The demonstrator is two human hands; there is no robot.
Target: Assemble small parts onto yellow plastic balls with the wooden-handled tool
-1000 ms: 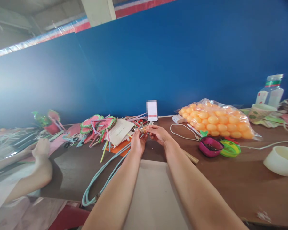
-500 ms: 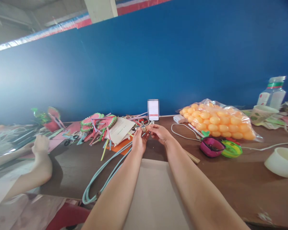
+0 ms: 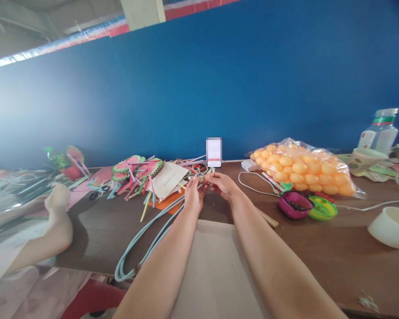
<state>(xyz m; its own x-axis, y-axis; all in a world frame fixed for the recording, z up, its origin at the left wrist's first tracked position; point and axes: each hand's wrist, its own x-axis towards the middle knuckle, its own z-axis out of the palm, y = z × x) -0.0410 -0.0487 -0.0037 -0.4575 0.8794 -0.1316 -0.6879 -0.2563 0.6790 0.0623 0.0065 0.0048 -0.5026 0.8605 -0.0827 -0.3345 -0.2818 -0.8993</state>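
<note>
Both my arms reach forward over a brown table [image 3: 319, 248]. My left hand [image 3: 193, 196] and my right hand [image 3: 222, 184] meet at the middle, fingers pinched together on a small round shiny object [image 3: 199, 178] held between them. A pale blue hose [image 3: 142, 248] runs from below my left hand toward the table's near edge. A beige board [image 3: 216, 270] lies under my forearms.
A clear bag of orange balls [image 3: 302, 168] lies at the right, with a magenta bowl [image 3: 295, 205], a green dish [image 3: 322, 208] and a white bowl [image 3: 390, 227]. Paper fans and coloured sticks [image 3: 136, 175] pile at the left. Another person's arm [image 3: 49, 226] rests far left. A plastic bottle [image 3: 379, 130] stands at the back right.
My hands have stayed together on the small object, only turning it slightly. The other person's hand at the left has shifted a little.
</note>
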